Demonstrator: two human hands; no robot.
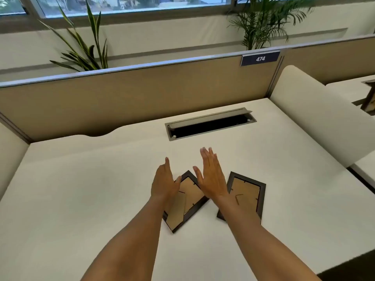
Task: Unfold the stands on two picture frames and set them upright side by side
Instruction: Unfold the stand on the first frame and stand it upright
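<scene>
Currently both picture frames lie face-down on the white desk (81, 189): left frame (185, 201), right frame (246, 194), near each other. Left hand (164, 182) and right hand (211, 175) hover above, fingers extended, gripping nothing.

Both forearms are bare, the left hand (165, 182) and right hand (211, 175) ungloved.

White desk (81, 179), tan partition (142, 92), windows (142, 5), potted plants (87, 47).

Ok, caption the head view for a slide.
Open left hand and right hand hover over two face-down picture frames on a white desk.
</scene>
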